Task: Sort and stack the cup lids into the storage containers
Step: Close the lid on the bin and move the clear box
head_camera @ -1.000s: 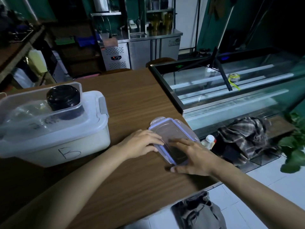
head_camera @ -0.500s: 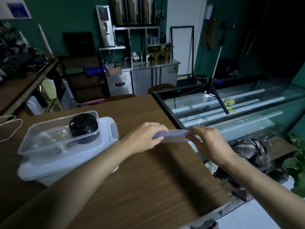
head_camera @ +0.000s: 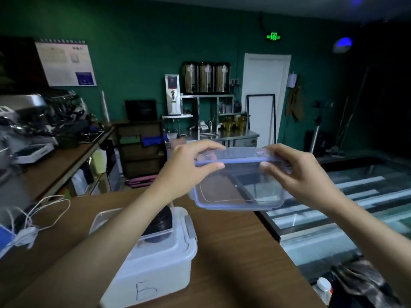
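Head view: left hand (head_camera: pixel 189 172) and right hand (head_camera: pixel 298 174) each curl round one end of a clear rectangular storage container (head_camera: pixel 240 192), thumbs under its blue rim, fingers over the clip lid (head_camera: pixel 235 154). It is held in the air above the wooden counter (head_camera: pixel 233 263). Below stands a white bin (head_camera: pixel 155 270) marked "B". A dark round stack (head_camera: pixel 162 221) in its clear top tray is half hidden by the left forearm.

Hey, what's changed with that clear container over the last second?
Both hands, the left hand and right hand, lifted the clear container off the table and now grip its ends in the air. The white bin marked B stayed put on the table.
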